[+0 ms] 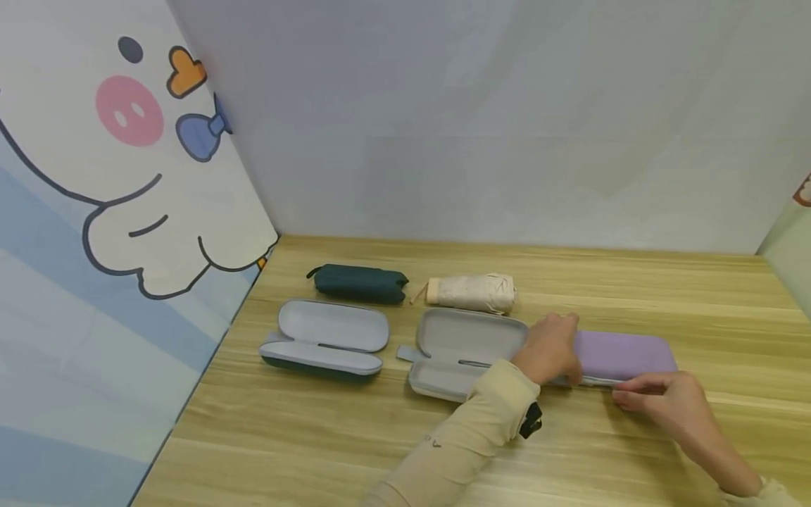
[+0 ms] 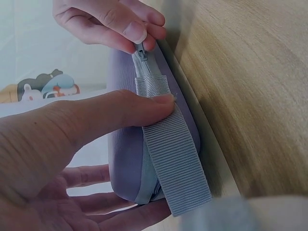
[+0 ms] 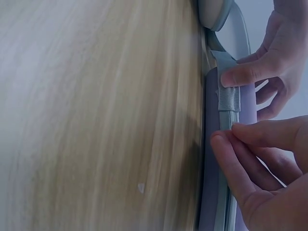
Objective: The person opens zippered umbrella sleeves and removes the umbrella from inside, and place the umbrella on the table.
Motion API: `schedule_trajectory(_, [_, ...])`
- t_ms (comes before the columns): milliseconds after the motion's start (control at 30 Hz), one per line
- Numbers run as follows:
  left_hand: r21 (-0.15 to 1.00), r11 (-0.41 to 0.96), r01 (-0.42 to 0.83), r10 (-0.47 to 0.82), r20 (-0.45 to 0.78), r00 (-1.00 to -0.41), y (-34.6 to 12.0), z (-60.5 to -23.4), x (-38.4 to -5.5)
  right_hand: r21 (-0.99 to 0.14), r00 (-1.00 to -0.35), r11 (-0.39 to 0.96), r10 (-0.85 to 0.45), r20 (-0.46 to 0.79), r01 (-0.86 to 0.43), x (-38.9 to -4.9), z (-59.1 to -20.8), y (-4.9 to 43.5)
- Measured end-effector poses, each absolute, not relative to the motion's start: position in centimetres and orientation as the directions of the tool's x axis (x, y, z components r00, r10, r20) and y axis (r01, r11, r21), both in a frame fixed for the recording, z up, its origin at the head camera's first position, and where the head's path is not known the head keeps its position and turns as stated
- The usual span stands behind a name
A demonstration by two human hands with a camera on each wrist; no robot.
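Note:
A purple zip case (image 1: 624,354) lies on the wooden table, its zipped side facing the person. My left hand (image 1: 550,346) grips its left end. In the left wrist view the thumb presses a grey ribbed fabric tab (image 2: 173,159) against the zip seam, with the fingers behind the case. Close beside that tab, my right hand (image 1: 678,401) pinches the small zipper pull (image 2: 141,52) between thumb and fingertips; the right wrist view shows the zipper seam (image 3: 221,202) running on below the hand. The zip looks closed along the part that shows.
Left of the purple case lies an open beige case (image 1: 472,336), partly behind the left hand. Farther left is an open dark green case (image 1: 332,327) with a pale lining. Behind them lie a dark green rolled umbrella (image 1: 357,283) and a beige one (image 1: 472,291).

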State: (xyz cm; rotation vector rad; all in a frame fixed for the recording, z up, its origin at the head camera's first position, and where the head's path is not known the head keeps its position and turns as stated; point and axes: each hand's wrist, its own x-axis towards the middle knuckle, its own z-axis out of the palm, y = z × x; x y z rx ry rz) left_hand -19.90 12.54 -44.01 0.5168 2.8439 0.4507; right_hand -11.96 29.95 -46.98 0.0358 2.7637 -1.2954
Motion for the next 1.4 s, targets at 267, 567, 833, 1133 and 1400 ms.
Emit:
schedule_trajectory(267, [0.321,0.896,0.307,0.368,-0.148,-0.918,12.8,-44.2,-20.0,-0.824,-0.994,0.565,-0.049,-0.093,0.049,-12.0,-47.0,29.4])
schedule_trajectory(567, [0.315,0.902,0.296,0.356,-0.152,-0.922,12.9,-44.0,-20.1,-0.787,-0.994,0.616,-0.06,-0.086,0.031,-12.2,-47.1,28.9])
schedule_trajectory(833, [0.324,0.902,0.284,0.346,-0.152,-0.926,12.7,-43.9,-20.1,-0.786,-0.996,0.618,-0.082,-0.046,-0.015,-12.3,-47.2,28.7])
schedule_trajectory(1133, [0.326,0.895,0.305,0.363,-0.135,-0.922,12.7,-44.2,-20.1,-0.752,-0.991,0.659,-0.091,-0.098,0.015,-12.3,-46.9,28.4])
schedule_trajectory(1400, [0.267,0.901,0.341,0.392,-0.166,-0.905,12.4,-44.1,-19.7,-0.787,-0.988,0.617,-0.119,-0.102,0.007,-12.4,-46.9,28.4])
